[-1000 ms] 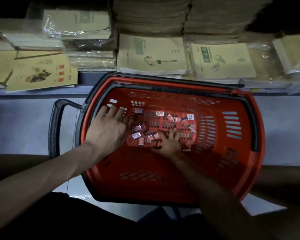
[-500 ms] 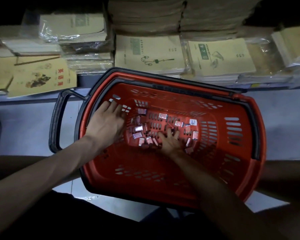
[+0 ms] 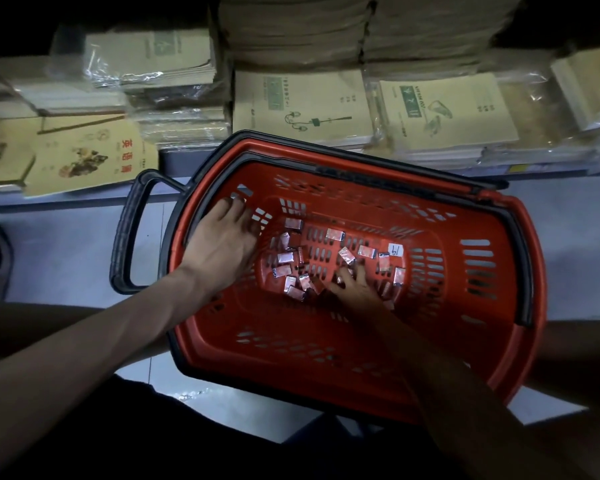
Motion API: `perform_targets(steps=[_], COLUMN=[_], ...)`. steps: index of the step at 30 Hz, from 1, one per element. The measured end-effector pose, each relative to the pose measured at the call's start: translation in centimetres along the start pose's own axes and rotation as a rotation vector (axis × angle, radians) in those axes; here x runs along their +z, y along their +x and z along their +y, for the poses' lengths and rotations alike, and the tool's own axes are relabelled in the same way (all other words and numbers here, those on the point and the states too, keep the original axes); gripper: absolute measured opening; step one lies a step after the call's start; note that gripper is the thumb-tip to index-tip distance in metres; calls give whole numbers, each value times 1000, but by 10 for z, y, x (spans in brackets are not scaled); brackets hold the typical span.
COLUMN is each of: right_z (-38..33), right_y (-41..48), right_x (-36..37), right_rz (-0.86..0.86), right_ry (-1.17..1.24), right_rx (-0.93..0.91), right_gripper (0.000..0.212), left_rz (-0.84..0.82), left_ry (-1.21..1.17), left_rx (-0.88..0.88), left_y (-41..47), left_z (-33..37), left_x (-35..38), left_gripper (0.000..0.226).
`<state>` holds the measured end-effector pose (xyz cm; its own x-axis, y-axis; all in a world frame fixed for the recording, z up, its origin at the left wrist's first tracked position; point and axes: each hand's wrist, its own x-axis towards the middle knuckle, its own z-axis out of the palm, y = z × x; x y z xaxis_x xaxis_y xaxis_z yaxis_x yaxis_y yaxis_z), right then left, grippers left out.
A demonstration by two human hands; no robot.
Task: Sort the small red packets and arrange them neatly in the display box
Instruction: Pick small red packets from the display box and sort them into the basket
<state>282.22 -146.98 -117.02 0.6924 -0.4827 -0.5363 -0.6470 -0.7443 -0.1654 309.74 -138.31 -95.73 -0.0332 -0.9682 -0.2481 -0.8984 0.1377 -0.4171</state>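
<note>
The left hand [image 3: 222, 244] lies flat against the inner left wall of a red shopping basket [image 3: 492, 344], fingers straight and together, grasping nothing. The right hand [image 3: 359, 289] is down on the basket floor, fingers spread and relaxed, their tips touching the nearest of the small red packets [image 3: 335, 234]; no packet is pinched. The shiny packets lie scattered loose across the slotted floor between and beyond the two hands, at mixed angles. A white tag marked "19" [image 3: 395, 250] lies among them on the right. The basket's black handle [image 3: 127, 237] hangs off the left side. Behind the basket, stacked exercise books [image 3: 302, 109] fill a shelf.
</note>
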Motion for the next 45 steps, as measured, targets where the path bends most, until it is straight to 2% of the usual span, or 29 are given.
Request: perform_targets(steps=[5,7,9,12,15,17,18,21,24,27,30,33,35,38,39,42,44,45], right_z=[0,-1,0,5,10,11,12,10,-1,-18,-30,-37,-41,-48,-50,-61,-72,-78], right_y=[0,0,0,-1,-10,-17,-20,-20,-12,-8,-13,-23,-32,-46,-50,-65,-71,-72], right_x=[-16,-23,-26,-24,-26,-28,-30,-44,-67,-99,-138,-179,-202,-233,-244,-277,-298,-307], right_rz=[-29,-22,37,85,59,102,148,242,358,405,303,189,129,71,70,87,115,160], right_ry=[98,261,535,686,463,373,397,522,739,1032,1446,1640,1751,1905,1939,1946,1754,1609], right_rx=[25,160,349,416,270,232,252,375,474,469,405,332,317,302,288,171,24,-39], right_gripper=[38,43,55,59,57,42,34,35,35,35,30,30,26,25,26,27,26,27], left_rz=[-25,-49,-55,-62,-84,-79,-74,-72,-55,-117,-183,-186,-213,-262,-273,-331,-467,-514], left_ry=[31,33,34,41,21,7,-2,-27,-88,-156,-224,-327,-411,-733,-948,-1799,-2313,-2511], left_rx=[-8,-11,-14,-25,-48,-62,-62,-41,-34,-41,-79,-145,-196,-341,-425,-650,-719,-688], left_y=[-2,-3,-3,-2,0,2,3,8,8,11,19,27,29,34,36,44,46,45], left_z=[2,2,2,2,5,5,6,4,3,3,0,-6,-7,-8,-9,-10,-14,-17], left_x=[-3,-3,-4,-6,-5,-6,-5,-4,-3,-4,-7,-12,-17,-21,-24,-41,-60,-69], left_gripper=[35,36,36,38,40,43,44,48,50,55,60,70,64,48,44,36,43,47])
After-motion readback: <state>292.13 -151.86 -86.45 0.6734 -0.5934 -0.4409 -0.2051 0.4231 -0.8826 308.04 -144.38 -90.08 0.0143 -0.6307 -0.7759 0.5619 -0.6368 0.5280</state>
